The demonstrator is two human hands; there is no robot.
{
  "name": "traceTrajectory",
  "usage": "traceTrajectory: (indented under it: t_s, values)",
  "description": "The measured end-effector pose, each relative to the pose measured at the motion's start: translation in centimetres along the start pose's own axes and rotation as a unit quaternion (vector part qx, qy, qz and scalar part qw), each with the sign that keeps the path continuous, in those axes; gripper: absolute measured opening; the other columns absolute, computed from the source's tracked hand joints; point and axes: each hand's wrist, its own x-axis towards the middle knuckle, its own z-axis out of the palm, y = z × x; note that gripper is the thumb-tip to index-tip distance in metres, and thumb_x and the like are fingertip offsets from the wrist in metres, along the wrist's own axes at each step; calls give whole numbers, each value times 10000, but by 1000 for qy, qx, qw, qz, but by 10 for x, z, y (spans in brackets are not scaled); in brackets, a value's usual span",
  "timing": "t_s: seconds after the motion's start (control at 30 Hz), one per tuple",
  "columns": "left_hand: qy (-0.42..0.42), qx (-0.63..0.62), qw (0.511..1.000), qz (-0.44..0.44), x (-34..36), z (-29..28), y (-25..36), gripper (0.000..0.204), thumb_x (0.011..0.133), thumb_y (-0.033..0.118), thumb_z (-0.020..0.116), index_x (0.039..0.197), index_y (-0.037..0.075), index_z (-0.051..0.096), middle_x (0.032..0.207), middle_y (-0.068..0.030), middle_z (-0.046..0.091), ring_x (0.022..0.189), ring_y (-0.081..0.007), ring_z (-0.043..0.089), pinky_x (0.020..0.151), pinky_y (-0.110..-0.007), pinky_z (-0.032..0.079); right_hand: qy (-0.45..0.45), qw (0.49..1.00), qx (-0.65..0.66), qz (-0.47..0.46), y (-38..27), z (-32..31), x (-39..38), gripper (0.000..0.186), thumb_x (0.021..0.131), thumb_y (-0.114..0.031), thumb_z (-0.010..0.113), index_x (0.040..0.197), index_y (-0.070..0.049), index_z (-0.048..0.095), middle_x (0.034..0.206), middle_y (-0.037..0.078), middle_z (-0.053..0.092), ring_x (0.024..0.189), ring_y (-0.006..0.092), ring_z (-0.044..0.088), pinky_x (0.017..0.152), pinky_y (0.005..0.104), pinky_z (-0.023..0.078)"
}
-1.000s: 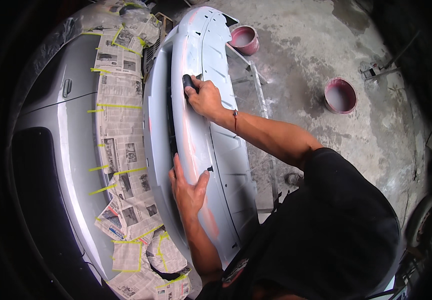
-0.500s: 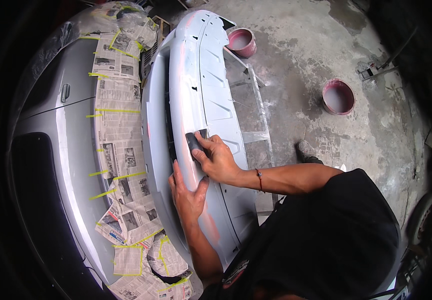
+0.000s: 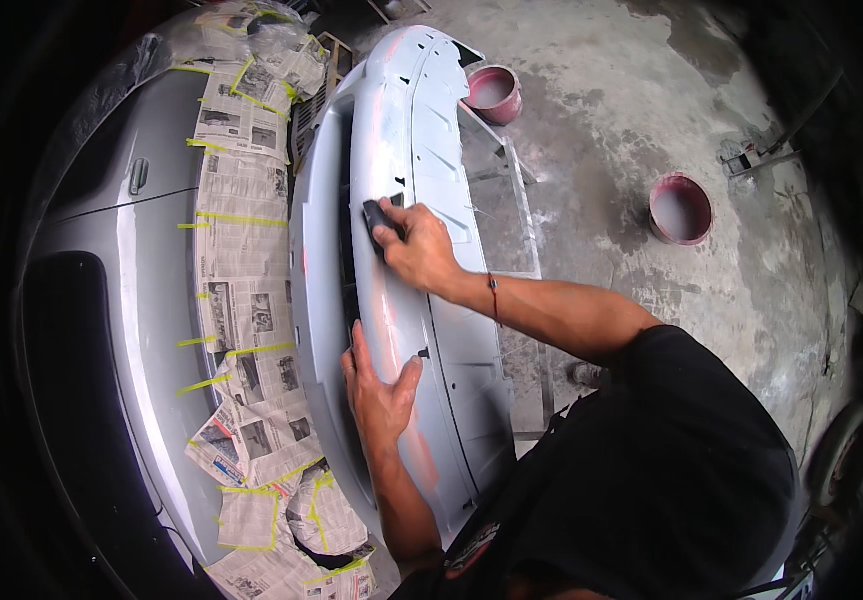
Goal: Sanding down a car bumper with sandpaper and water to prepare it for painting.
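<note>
My right hand grips a black sanding block against the rounded face of a pale grey car bumper, which has pinkish patches along it. A dark sheet shows at the block's right edge. Lower on the same bumper, my left hand rests with its fingers apart, the fingertips over the rim beside a long dark opening and the thumb on the face.
A silver car masked with newspaper and yellow tape lies left of the bumper. A metal stand supports the bumper. Two red buckets of cloudy liquid sit on the concrete floor; a tyre is at right.
My right hand with the block slid down the bumper toward my left hand, then back up to partway between those positions. My left hand stays in about the same place.
</note>
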Motion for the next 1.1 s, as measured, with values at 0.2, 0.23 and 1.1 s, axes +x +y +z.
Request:
traceTrajectory:
  t_s: [0.2, 0.23, 1.1]
  values:
    - [-3, -1, 1000, -11, 2, -2, -1, 928, 756, 300, 795, 1519, 38, 337, 1292, -278, 498, 1200, -463, 508, 1029, -491, 417, -11, 1000, 14, -1, 11, 4, -10, 429, 929, -225, 605, 1317, -44, 632, 997, 292, 671, 975, 407, 675, 907, 444, 509]
    - [5, 0, 1000, -6, -4, -3, -4, 927, 751, 274, 803, 1514, 21, 341, 1286, -285, 501, 1208, -458, 507, 1045, -478, 407, -65, 998, 12, -18, 19, 4, -60, 447, 941, -217, 644, 1341, -22, 604, 1068, 259, 670, 998, 357, 678, 918, 392, 504]
    - [-3, -3, 1000, -9, -6, -4, -2, 936, 747, 288, 788, 1519, 28, 328, 1274, -292, 501, 1161, -471, 518, 1007, -506, 429, -68, 996, 60, 8, 12, -2, -58, 470, 924, -249, 626, 1323, 0, 611, 1025, 305, 611, 1009, 439, 622, 921, 459, 484]
